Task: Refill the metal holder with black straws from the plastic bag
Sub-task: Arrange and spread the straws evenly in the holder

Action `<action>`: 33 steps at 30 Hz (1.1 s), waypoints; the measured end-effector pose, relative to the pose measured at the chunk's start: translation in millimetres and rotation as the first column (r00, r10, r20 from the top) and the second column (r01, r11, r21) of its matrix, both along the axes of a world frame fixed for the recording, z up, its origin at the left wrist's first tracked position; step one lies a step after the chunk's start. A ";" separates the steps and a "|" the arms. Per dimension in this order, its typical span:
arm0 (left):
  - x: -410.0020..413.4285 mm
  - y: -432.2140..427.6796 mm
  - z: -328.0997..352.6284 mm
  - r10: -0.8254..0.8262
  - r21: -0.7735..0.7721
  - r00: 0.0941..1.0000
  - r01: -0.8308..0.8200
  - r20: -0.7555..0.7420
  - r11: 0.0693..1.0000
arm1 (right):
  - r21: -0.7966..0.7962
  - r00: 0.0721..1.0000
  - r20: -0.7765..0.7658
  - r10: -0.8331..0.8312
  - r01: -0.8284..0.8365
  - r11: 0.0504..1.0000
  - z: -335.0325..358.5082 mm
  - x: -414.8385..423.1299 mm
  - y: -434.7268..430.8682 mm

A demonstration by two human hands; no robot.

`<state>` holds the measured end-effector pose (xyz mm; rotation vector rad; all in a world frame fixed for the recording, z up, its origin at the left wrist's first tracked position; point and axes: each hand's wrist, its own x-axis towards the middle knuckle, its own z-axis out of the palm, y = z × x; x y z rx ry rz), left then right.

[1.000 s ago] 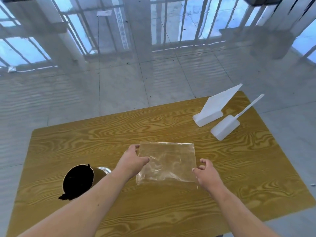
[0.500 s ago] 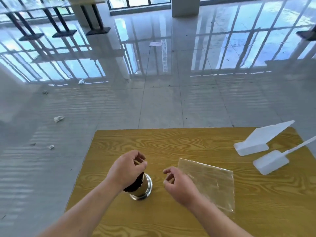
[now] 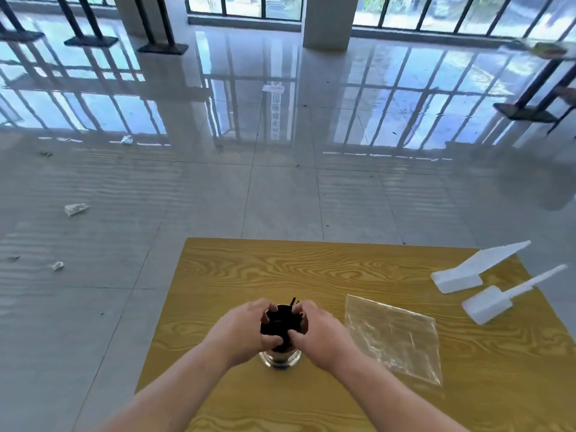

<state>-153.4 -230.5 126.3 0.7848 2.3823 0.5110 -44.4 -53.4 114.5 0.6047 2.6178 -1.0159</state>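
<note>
Cupping the black straws from either side, the left hand and the right hand had fingers and thumbs curled round the bundle, gripping it just above the metal holder; the straws were thin, dark and tightly packed, their lower ends down in the holder, one or two tips poking above the rest; the holder was shiny, round and upright on the wooden table; right of the holder, near but apart, the clear plastic bag lay flat and looked empty; farther right of the holder lay two white plastic pieces.
</note>
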 end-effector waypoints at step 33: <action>-81.2 31.7 140.1 0.068 0.298 0.989 -0.026 -0.129 0.954 | -0.250 0.945 -0.227 -0.235 0.177 0.952 37.0 -2.1 46.0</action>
